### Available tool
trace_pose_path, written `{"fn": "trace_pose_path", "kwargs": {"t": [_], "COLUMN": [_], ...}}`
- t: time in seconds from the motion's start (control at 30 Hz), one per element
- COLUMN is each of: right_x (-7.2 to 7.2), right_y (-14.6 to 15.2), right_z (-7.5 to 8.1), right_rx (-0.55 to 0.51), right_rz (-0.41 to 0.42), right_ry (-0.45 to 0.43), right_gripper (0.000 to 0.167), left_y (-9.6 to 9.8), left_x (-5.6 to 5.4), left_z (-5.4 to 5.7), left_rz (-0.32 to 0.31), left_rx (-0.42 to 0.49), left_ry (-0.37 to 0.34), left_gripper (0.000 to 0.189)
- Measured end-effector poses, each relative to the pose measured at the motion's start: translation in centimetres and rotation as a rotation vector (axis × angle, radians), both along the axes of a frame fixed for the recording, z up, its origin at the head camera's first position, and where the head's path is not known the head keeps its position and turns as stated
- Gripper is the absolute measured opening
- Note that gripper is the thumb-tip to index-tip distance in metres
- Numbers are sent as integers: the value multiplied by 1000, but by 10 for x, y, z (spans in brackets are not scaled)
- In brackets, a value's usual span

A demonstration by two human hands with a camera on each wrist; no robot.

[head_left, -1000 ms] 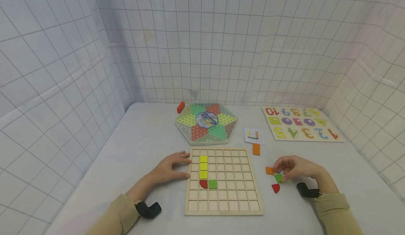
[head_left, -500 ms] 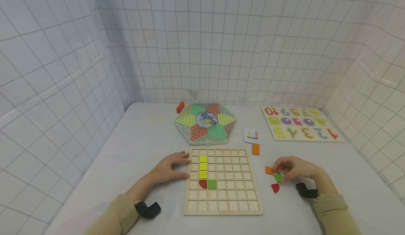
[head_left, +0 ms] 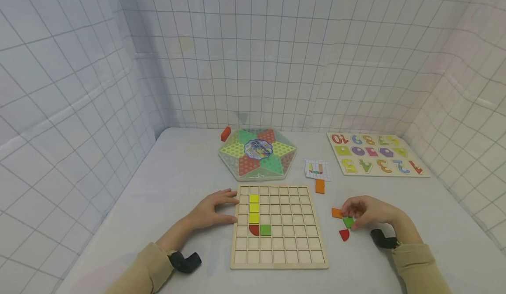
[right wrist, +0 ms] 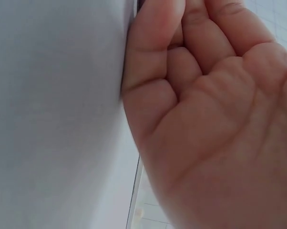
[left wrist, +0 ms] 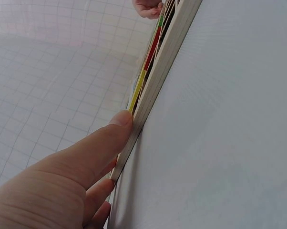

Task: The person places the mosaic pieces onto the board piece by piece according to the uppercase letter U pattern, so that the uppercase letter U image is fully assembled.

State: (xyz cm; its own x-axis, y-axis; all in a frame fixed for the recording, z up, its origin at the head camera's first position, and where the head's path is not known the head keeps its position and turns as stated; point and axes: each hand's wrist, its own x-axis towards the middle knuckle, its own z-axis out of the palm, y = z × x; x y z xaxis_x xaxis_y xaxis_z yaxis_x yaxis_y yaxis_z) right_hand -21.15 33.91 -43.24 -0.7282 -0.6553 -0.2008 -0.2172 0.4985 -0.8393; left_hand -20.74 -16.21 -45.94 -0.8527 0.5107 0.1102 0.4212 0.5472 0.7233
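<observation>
A wooden grid board [head_left: 298, 244] lies flat with three yellow square tiles [head_left: 254, 208] in a column, a red quarter-round tile [head_left: 254, 230] below them and a green square tile [head_left: 265, 230] beside that. My left hand [head_left: 211, 210] rests at the board's left edge, thumb and fingertips touching its side, as the left wrist view also shows. On the table at right, my right hand [head_left: 371, 212] lies with loosely curled fingers, its thumb at the edge of a loose green tile [head_left: 348, 223]. An orange tile [head_left: 337, 213] lies by its fingertips, and a red quarter-round tile [head_left: 344, 235] lies nearer.
Behind the board are a hexagonal Chinese checkers set [head_left: 258, 153] and a red block [head_left: 225, 134]. A printed pattern card [head_left: 318, 170] lies right of them, with more orange tiles [head_left: 320, 186] at its near edge. A number puzzle board [head_left: 377, 154] sits at the back right.
</observation>
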Motion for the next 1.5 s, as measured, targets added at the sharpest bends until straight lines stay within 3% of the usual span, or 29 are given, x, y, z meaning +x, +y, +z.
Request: {"fn": "trace_pose_path", "kwargs": {"t": [0.7,1.17,1.5], "right_x": [0,3,3], "right_y": [1,-13,-16], "right_z": [-1,1,4], "right_rx": [79,210,212], "right_rz": [-117,-269,-299], "right_ry": [79,198,211], "right_gripper": [25,27,29], "left_y": [1,0,0], "left_x": [-1,-1,-1], "left_z": [-1,-2,-1], "left_rz": [2,-2,-2], "left_rx": [-5,11,6], "left_ry": [12,16,18], "left_gripper": [52,50,50]}}
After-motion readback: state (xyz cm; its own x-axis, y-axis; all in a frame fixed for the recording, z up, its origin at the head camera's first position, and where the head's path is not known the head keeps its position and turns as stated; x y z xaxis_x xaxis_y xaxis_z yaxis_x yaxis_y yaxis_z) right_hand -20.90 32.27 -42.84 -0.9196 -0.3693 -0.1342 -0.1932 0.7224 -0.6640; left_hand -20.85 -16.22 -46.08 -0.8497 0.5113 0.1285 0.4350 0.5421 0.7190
